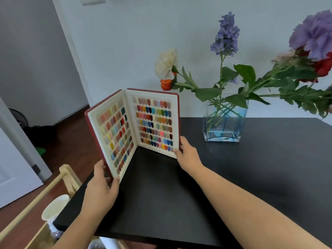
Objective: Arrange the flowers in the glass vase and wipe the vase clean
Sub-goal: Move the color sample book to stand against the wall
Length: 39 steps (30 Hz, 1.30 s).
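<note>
both hands grip an open red swatch book (136, 128) standing upright on the black table (269, 168): left hand (100, 187) clasps its left cover edge, right hand (186, 153) its right. no readable writing shows. the flowers (226, 36) stand in the glass vase (223, 121) behind, right.

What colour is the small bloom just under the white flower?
Orange, below the white flower; the head view shows it clearly.

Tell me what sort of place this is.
Probably a room in a home, maybe a hobby corner: a black table against a plain wall, a glass vase of flowers, wood flooring and a door.
</note>
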{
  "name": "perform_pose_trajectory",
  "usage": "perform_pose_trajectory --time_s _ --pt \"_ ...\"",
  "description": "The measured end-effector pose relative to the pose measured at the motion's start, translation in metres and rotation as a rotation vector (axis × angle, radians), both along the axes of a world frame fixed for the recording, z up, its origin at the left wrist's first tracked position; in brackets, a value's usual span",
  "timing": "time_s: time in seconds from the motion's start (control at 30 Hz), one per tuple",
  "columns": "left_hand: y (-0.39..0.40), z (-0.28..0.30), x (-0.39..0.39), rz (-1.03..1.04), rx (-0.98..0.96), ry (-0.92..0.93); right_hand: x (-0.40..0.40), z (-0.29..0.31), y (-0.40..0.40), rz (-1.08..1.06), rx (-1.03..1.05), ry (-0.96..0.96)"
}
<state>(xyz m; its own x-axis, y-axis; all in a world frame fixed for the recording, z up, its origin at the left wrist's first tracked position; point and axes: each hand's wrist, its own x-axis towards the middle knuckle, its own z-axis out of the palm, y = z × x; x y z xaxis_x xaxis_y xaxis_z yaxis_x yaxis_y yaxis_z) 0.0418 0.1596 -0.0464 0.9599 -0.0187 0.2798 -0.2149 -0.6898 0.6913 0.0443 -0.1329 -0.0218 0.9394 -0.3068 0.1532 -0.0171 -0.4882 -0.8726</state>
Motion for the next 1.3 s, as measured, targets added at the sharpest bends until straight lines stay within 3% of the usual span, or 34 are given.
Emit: perform_pose_trajectory --time_s 0.5,0.93,1.3 --pt "-0.011 0.007 0.056 0.112 0.01 -0.01 0.175 -0.008 0.017 0.061 0.066 0.013" --pt "-0.052 0.012 0.128 0.094 0.042 -0.101 0.265 -0.011 -0.009 0.059 0.067 0.002" --pt "-0.099 0.013 0.194 0.055 0.074 -0.034 0.277 -0.027 -0.043 -0.232 0.279 -0.111"
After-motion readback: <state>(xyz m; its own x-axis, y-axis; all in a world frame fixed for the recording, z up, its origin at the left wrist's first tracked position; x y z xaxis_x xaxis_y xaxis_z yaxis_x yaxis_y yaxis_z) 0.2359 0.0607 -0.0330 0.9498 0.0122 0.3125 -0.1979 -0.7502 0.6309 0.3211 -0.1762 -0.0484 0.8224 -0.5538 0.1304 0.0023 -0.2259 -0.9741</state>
